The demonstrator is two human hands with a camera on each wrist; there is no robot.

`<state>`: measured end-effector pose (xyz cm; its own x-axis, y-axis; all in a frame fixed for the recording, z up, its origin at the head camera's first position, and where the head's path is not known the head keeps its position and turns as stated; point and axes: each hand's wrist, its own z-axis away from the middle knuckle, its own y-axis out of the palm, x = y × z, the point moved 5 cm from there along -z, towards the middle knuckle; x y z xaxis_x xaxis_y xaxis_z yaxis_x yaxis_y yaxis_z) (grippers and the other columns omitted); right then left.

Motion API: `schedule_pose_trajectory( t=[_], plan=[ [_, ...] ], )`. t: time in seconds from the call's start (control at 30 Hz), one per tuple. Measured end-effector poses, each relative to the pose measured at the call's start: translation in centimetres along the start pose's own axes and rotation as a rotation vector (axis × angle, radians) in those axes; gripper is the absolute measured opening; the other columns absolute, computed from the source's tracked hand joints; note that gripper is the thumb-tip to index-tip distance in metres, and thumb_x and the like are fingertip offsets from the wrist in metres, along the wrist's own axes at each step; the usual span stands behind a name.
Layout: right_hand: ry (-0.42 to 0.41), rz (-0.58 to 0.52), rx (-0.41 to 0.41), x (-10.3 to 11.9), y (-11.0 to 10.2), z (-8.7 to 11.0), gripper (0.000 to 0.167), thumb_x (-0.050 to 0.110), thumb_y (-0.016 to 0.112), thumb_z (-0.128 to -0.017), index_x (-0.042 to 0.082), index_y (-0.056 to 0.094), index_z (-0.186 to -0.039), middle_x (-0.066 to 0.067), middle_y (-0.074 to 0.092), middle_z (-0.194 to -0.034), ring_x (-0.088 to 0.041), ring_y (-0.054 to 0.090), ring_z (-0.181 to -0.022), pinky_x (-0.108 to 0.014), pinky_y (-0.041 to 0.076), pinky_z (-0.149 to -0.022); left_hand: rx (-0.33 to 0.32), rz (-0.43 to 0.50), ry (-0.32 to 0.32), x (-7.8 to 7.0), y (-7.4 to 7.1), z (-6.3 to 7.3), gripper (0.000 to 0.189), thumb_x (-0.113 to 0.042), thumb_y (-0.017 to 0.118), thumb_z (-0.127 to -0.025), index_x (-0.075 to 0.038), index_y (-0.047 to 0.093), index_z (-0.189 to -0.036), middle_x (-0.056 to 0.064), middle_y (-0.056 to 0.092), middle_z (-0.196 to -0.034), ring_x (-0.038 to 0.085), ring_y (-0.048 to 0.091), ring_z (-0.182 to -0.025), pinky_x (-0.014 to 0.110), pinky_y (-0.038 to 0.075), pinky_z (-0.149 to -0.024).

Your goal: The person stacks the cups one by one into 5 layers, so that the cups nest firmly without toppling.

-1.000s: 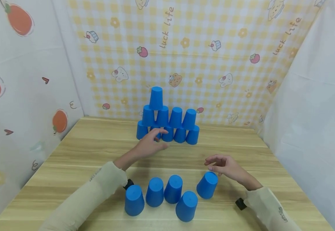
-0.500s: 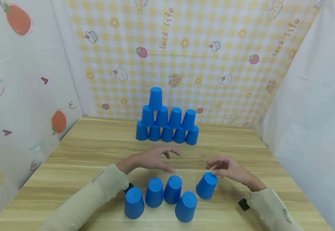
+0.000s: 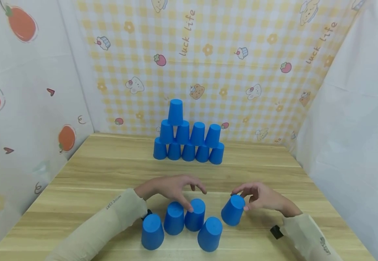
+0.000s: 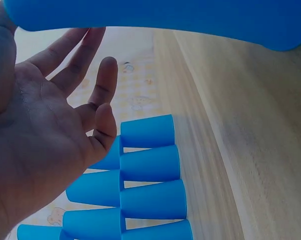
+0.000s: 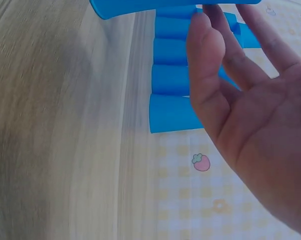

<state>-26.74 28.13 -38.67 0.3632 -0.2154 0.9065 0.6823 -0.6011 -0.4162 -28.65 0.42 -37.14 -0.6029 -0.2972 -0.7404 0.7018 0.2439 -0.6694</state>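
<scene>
Several blue plastic cups stand upside down on the wooden table. My right hand [image 3: 262,197] is at the rightmost near cup [image 3: 233,211], its thumb along the right side and its fingers curved round the far side of the top. That cup still stands on the table. My left hand [image 3: 174,186] reaches over the near group with fingers spread. Its thumb overlaps the top of a middle cup [image 3: 194,220], and its other fingers arch beyond it. In the left wrist view a blue cup [image 4: 165,17] fills the top edge, above the loosely bent fingers.
Other near cups stand at the left [image 3: 152,233], beside the middle one [image 3: 174,221] and in front [image 3: 210,235]. Farther back is a stack of blue cups [image 3: 189,136] in two rows, with a single cup [image 3: 175,112] on top at the left. A checked cloth [image 3: 221,72] hangs behind.
My left hand has drawn back from the far stack toward the near cups and lowered over the middle one. My right hand has lowered from above the rightmost cup to round its top.
</scene>
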Motion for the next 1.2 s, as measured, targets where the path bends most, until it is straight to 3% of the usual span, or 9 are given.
schedule_pose_trajectory(
  t=[0.2, 0.37, 0.7, 0.97, 1.2],
  plan=[
    [-0.018, -0.033, 0.05, -0.05, 0.05, 0.08, 0.047, -0.009, 0.071, -0.084, -0.004, 0.058, -0.129, -0.02, 0.066, -0.117, -0.02, 0.067, -0.098, -0.028, 0.056, -0.059, 0.002, 0.029, -0.008, 0.04, 0.06, 0.06, 0.052, -0.03, 0.076, -0.087, -0.012, 0.06, -0.133, -0.012, 0.06, -0.128, 0.025, 0.053, -0.123, 0.045, 0.047, -0.099],
    [-0.023, -0.025, 0.048, -0.24, 0.1, 0.06, 0.047, -0.008, 0.071, -0.084, -0.004, 0.058, -0.129, -0.017, 0.067, -0.117, -0.018, 0.067, -0.098, -0.027, 0.056, -0.059, -0.023, 0.031, -0.033, 0.13, -0.03, 0.23, 0.043, -0.029, 0.075, -0.089, -0.015, 0.064, -0.129, -0.013, 0.061, -0.123, 0.021, 0.056, -0.118, 0.044, 0.05, -0.096],
    [0.002, -0.007, 0.037, -0.57, 0.29, -0.07, 0.042, -0.004, 0.072, -0.086, -0.003, 0.059, -0.127, -0.01, 0.068, -0.117, -0.018, 0.067, -0.102, -0.032, 0.058, -0.064, -0.008, -0.028, -0.052, 0.08, 0.01, -0.08, 0.048, -0.031, 0.077, -0.087, -0.019, 0.063, -0.131, -0.014, 0.061, -0.126, 0.009, 0.054, -0.116, 0.029, 0.048, -0.093],
    [0.012, 0.041, 0.01, -0.58, 0.15, -0.11, 0.039, -0.002, 0.072, -0.086, 0.0, 0.061, -0.124, -0.013, 0.069, -0.113, -0.018, 0.067, -0.099, -0.03, 0.056, -0.063, -0.032, -0.067, -0.078, 0.25, -0.08, -0.34, 0.044, -0.033, 0.077, -0.087, -0.023, 0.065, -0.128, -0.015, 0.062, -0.124, 0.007, 0.055, -0.114, 0.029, 0.049, -0.092],
    [0.014, 0.069, -0.015, -0.6, 0.02, -0.16, 0.037, -0.001, 0.071, -0.087, 0.001, 0.063, -0.123, -0.006, 0.07, -0.113, -0.019, 0.067, -0.097, -0.029, 0.055, -0.063, -0.059, -0.075, -0.088, 0.33, -0.39, -0.19, 0.044, -0.035, 0.077, -0.087, -0.022, 0.066, -0.127, -0.015, 0.063, -0.123, 0.01, 0.056, -0.113, 0.035, 0.05, -0.093]
  ],
)
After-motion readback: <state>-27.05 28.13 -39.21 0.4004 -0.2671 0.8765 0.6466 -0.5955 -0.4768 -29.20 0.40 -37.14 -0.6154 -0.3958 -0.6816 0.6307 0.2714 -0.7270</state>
